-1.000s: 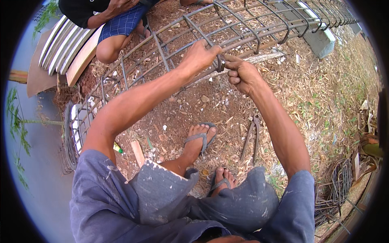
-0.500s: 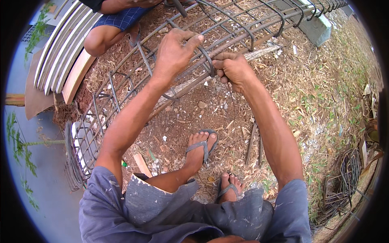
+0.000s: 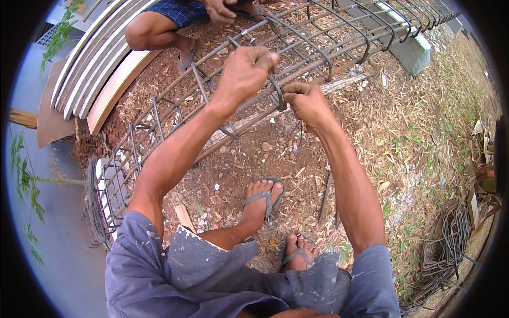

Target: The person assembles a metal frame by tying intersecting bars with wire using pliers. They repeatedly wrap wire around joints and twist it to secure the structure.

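Note:
A long cage of steel rebar [image 3: 347, 49] runs from the lower left to the upper right, its bars ringed by bent stirrups. My left hand [image 3: 246, 74] is closed round the upper part of one dark stirrup [image 3: 277, 91], thumb pointing right. At that stirrup's near lower corner, where it meets a long bar, my right hand [image 3: 307, 106] is pinched shut beside it. A thin dark strand seems to hang below the right fingers, but what they hold is too small to make out.
Across the cage a person crouches, a hand [image 3: 220, 11] near the bars. Curved pale boards [image 3: 101, 63] stand at the left. A concrete block [image 3: 416, 53] lies under the cage's far right. Bundled steel wire [image 3: 448, 238] rests at the lower right. My sandalled feet [image 3: 260, 199] are on dirt and straw.
The view has shifted slightly. Both my hands stay at the same stirrup, the right fingers drawn a little closer to its corner. The other person's hand has come into view above the cage.

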A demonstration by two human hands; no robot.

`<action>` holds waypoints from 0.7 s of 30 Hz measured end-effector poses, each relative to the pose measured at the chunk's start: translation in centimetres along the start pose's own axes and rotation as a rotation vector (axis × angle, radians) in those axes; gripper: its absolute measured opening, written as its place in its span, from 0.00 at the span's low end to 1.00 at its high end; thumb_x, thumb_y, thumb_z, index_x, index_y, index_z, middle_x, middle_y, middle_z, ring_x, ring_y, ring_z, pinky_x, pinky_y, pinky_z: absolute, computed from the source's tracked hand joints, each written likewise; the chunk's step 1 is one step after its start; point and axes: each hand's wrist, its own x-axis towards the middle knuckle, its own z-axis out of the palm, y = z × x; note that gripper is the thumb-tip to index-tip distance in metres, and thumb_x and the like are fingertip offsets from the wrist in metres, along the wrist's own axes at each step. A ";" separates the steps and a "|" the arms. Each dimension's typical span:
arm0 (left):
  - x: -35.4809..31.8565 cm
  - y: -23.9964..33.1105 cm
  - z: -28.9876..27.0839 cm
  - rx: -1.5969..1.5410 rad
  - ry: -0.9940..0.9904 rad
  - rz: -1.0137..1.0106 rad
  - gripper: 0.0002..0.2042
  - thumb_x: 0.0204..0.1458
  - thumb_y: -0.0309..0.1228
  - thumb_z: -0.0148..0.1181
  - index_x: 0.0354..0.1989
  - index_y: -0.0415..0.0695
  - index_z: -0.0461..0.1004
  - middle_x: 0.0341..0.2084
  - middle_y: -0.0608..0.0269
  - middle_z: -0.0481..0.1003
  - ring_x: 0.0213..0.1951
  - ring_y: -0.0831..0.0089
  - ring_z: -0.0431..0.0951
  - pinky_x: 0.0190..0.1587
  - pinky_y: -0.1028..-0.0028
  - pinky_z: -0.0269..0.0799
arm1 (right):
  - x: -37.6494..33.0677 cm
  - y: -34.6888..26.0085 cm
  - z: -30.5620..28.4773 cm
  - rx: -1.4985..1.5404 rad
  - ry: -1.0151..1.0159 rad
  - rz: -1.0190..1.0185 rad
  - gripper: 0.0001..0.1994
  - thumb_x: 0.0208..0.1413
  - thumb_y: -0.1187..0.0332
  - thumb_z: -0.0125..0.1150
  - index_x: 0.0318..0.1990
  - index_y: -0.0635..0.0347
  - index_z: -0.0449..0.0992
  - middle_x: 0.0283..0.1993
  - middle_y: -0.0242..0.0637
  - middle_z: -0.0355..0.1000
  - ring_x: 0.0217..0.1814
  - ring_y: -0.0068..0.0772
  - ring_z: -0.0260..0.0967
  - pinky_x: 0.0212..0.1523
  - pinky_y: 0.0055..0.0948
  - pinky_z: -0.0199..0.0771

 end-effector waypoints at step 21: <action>0.9 -6.5 -2.1 -0.024 -0.742 -0.157 0.17 0.54 0.27 0.54 0.51 0.40 0.78 0.40 0.59 0.79 0.39 0.72 0.76 0.46 0.71 0.71 | -0.9 2.1 2.3 -0.359 0.224 -0.382 0.12 0.56 0.63 0.65 0.38 0.65 0.77 0.36 0.40 0.72 0.31 0.34 0.72 0.33 0.39 0.73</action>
